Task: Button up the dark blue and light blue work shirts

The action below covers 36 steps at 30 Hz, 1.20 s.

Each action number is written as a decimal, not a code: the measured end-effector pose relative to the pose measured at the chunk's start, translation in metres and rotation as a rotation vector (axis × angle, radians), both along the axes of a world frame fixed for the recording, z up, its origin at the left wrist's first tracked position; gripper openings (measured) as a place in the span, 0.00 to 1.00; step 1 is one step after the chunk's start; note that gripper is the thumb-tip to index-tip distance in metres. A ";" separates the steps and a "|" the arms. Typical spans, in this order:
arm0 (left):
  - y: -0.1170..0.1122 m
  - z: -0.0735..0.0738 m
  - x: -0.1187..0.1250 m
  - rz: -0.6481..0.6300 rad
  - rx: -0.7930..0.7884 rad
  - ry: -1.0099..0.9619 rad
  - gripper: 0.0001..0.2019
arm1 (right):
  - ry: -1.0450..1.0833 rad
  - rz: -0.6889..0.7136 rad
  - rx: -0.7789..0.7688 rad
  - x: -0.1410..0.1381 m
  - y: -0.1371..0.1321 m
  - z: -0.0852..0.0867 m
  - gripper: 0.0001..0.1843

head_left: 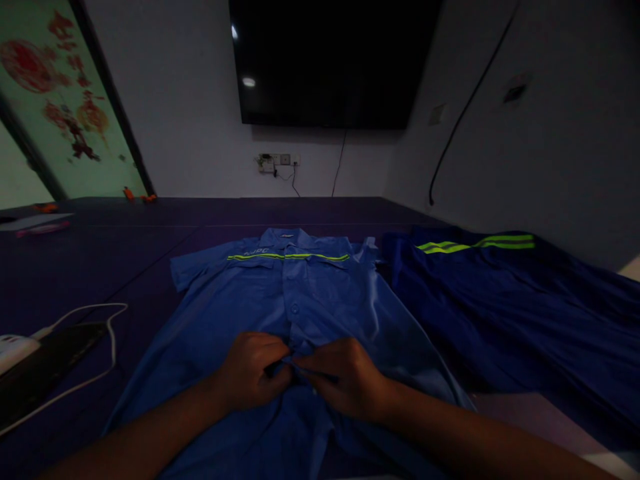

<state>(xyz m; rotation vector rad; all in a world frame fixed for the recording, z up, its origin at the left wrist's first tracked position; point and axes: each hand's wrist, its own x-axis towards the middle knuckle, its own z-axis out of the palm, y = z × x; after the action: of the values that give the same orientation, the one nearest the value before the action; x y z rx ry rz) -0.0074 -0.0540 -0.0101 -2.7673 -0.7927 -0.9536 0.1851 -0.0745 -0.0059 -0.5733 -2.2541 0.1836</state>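
Observation:
A blue short-sleeved work shirt (235, 293) lies spread out front side up, its collar pointing away from me. A yellow-green stripe crosses its chest, and a button (295, 308) shows on the front placket above my hands. My left hand (257, 370) pinches the placket's edge from the left. From the right, my right hand (345, 377) grips the cloth at the same spot, the fingertips of both hands almost meeting. Whatever button lies between the fingers is hidden.
Dark blue clothing (500, 293) with yellow-green bands lies to the right. At left, a white cable (114, 340) runs from a white power strip (15, 350) beside a dark flat object. A large screen (335, 60) hangs on the wall. Small orange objects (129, 193) sit at the back left.

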 end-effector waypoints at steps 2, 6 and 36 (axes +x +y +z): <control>0.000 0.001 -0.001 -0.010 0.008 -0.008 0.09 | 0.000 0.005 -0.013 0.000 -0.002 0.001 0.13; 0.002 0.002 -0.004 -0.036 0.030 -0.028 0.09 | 0.007 -0.010 -0.073 0.001 -0.005 0.003 0.12; 0.000 0.005 -0.007 -0.074 0.146 -0.095 0.05 | 0.058 -0.111 -0.281 0.001 -0.003 0.007 0.13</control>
<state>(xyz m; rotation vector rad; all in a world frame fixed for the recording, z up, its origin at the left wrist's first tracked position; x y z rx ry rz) -0.0140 -0.0540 -0.0049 -2.6596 -0.6106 -1.1154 0.1861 -0.0780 0.0006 -0.8277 -2.1481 0.4596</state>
